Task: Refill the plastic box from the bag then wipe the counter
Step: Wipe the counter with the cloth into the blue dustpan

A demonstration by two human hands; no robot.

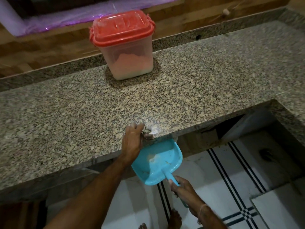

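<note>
A clear plastic box [130, 58] with a red lid clipped on stands at the back of the granite counter [66, 116], partly filled with pale powder. My left hand [132, 139] presses a small crumpled cloth [149, 132] against the counter's front edge. Just below that edge my right hand [183, 187] holds a turquoise dustpan [158, 161] by its handle, its mouth under the cloth. A little pale residue lies inside the pan. No bag is in view.
The counter turns a corner at the right [290, 103]. A wooden ledge with purple plastic sheeting [69, 19] runs behind it. Below is white tiled floor with dark stripes [231, 179], and my bare feet [175, 219] show at the bottom.
</note>
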